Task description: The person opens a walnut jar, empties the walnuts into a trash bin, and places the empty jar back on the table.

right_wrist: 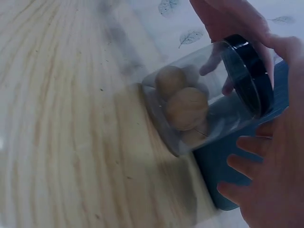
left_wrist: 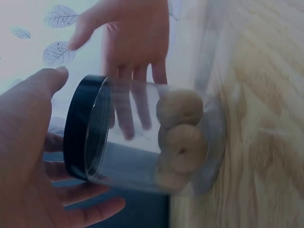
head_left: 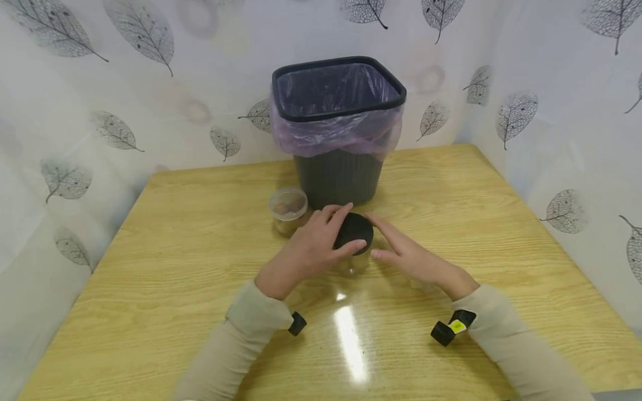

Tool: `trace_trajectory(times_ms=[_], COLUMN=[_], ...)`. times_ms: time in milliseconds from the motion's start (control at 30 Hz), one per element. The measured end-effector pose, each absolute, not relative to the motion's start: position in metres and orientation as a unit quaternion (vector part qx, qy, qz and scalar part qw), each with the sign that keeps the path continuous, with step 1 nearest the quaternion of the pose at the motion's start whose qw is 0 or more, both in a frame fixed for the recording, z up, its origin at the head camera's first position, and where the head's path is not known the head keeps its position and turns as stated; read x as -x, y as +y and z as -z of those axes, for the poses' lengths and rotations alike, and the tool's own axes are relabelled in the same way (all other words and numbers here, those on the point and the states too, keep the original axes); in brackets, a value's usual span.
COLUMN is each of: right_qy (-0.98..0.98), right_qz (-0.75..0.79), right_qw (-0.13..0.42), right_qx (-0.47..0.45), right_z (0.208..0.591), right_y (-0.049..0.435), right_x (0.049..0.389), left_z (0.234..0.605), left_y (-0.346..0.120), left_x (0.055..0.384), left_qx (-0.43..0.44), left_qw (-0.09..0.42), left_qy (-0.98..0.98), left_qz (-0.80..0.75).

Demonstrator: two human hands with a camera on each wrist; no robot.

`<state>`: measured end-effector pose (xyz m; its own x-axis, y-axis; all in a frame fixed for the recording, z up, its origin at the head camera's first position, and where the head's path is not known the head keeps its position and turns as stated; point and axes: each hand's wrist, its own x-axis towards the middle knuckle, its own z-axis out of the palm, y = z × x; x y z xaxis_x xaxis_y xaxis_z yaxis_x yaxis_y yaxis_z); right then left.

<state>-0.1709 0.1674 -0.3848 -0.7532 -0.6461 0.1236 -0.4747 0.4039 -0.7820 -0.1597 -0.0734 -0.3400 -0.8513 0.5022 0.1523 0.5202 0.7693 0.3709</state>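
A clear jar (left_wrist: 135, 156) with a black lid (head_left: 355, 229) stands upright on the table in front of the bin. Several walnuts (right_wrist: 187, 108) lie at its bottom. My left hand (head_left: 318, 239) is spread about the lid, thumb at the near side and fingers at the far side. In the left wrist view a gap shows between that thumb and the lid. My right hand (head_left: 408, 255) is at the jar's right side, with thumb and fingers extended apart and nothing in its grasp.
Behind the jar stands a dark bin (head_left: 338, 175) lined with a purple bag (head_left: 341, 133). A second clear container (head_left: 288, 209) with something brownish inside is left of the jar, close to the bin. Leaf-patterned cloth (head_left: 200, 83) surrounds the wooden table (head_left: 190, 262).
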Motion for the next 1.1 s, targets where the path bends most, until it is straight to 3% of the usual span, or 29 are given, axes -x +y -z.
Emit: trace_trajectory(times_ms=[400,667,1100], right_qy=[0.801,0.804,0.784], right_qz=[0.494,0.505,0.548], right_qw=[0.125,0.094,0.065], right_qx=[0.314,0.299,0.285], right_z=[0.408,0.415,0.398], right_y=[0.147,0.138,0.135], right_x=[0.177,0.18,0.175], left_z=[0.351,0.354,0.351], left_y=[-0.065,-0.063,-0.061], left_x=[0.159,0.159,0.159], left_qx=[0.289,0.296,0.294], left_qw=[0.078,0.143,0.123], left_qy=[-0.936,-0.926,-0.909], left_qz=[0.186,0.186,0.269])
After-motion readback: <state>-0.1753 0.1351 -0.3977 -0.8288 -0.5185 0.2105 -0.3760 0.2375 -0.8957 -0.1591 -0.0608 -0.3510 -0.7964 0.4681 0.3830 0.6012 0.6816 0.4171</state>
